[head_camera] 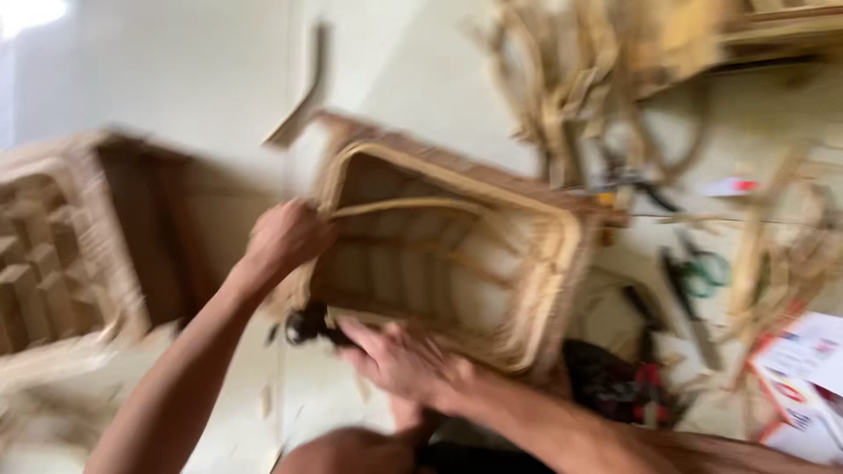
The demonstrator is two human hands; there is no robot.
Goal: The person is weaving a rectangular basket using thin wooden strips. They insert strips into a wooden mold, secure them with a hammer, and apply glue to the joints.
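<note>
Item: rectangular woven rattan basket (pixel 457 254), pale tan with a thicker rim, tipped so that its open inside faced the camera. It lay between and just beyond the two hands. The whole picture was motion-blurred, so weave detail could not be read.

Left hand (pixel 285 237): closed over the basket's near-left rim, fingers wrapped round the edge and partly hidden behind it.

Right hand (pixel 399 360): at the basket's lower edge, fingers spread and pointing left, touching a small dark tool (pixel 307 325). The tool's kind could not be made out, and whether the fingers gripped it or only rested on it could not be told.

Left of the left hand: a second woven piece (pixel 61 263), box-like with a dark inner panel, cut off by the picture's left edge.

Beyond the right hand, far side: a heap of loose rattan strips (pixel 571 70), its top cut off by the upper edge.

Right of the right hand: green-handled scissors (pixel 698 272) on the pale floor (pixel 176 79); more strips (pixel 773 254) near them; printed papers (pixel 803 355) at the right edge, partly cut off; a dark red-and-black bundle (pixel 615 382) just beside the right forearm, its nature unclear.

Beyond the left hand: a thin flat strip (pixel 303 96) lying on the floor.
</note>
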